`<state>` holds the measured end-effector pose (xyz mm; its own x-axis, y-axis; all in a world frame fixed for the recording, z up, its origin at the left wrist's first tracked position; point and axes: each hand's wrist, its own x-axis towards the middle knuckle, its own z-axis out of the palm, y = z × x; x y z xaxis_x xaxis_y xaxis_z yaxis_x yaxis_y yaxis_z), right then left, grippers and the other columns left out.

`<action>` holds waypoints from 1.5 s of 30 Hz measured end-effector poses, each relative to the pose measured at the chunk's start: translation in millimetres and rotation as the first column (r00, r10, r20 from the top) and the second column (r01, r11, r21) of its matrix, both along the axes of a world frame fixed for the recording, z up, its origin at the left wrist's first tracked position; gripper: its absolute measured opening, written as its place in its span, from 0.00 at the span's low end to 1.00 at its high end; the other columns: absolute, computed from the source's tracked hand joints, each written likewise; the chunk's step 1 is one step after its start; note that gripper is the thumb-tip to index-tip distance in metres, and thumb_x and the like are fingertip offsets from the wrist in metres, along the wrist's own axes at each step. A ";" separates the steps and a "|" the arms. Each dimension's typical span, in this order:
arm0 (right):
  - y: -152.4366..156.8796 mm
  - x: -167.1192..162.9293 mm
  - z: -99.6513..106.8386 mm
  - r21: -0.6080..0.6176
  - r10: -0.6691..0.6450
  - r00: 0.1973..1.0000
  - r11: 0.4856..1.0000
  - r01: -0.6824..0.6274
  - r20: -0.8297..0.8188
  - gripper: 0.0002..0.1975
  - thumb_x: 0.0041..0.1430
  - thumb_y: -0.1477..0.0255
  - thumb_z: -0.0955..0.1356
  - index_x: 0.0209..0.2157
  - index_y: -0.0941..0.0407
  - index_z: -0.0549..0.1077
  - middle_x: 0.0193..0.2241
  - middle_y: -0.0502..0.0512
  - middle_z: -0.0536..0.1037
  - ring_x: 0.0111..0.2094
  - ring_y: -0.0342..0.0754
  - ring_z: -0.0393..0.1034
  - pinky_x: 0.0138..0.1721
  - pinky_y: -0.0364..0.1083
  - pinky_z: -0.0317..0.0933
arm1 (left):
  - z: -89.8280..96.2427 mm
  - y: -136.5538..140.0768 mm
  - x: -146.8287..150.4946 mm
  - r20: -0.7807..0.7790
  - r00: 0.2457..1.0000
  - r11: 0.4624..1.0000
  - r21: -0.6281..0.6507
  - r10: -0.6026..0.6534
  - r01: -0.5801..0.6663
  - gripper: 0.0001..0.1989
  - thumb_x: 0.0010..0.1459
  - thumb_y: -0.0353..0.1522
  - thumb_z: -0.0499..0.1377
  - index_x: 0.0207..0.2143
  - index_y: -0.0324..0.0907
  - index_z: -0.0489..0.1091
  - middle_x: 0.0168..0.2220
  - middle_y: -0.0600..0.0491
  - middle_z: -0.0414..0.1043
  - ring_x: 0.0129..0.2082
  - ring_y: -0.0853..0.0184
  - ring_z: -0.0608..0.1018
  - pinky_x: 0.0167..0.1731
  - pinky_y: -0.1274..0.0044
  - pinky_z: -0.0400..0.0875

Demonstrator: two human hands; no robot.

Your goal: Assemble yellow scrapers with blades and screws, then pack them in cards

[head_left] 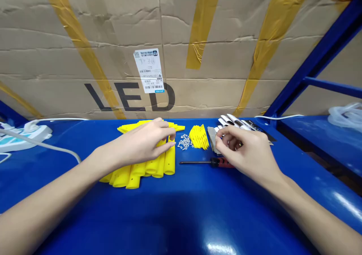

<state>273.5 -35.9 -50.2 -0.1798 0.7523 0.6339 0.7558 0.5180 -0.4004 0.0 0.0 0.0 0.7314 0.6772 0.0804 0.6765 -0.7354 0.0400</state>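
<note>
My left hand point(144, 142) hovers over a pile of yellow tubes point(169, 160). Its thumb and fingers are apart, with nothing seen between them. My right hand point(246, 147) is curled, thumb and forefinger tips together beside a stack of grey flat pieces point(212, 140); whatever they pinch cannot be made out. Below that hand lies a screwdriver point(198, 162), its red and black handle partly covered. Between the hands sit a heap of small silver screws point(184, 142) and a row of small yellow flat pieces point(198, 137). Longer pointed yellow pieces point(127, 128) lie behind the left hand.
White and black curved pieces point(233, 121) lie behind my right hand on the blue tabletop point(181, 217). A large cardboard box point(181, 32) stands along the back. At left is a white power strip point(31, 138) with cables. A blue metal frame point(308, 62) rises at right.
</note>
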 end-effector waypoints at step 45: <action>-1.7 -2.0 11.2 -0.151 0.047 0.994 0.987 -0.061 -0.095 0.03 0.55 0.77 0.67 0.29 0.55 0.72 0.23 0.47 0.75 0.20 0.39 0.67 0.24 0.40 0.61 | -2.9 0.4 -1.7 0.007 0.999 0.999 0.002 -0.049 0.049 0.12 0.71 0.38 0.52 0.40 0.42 0.72 0.40 0.48 0.72 0.46 0.57 0.71 0.46 0.66 0.66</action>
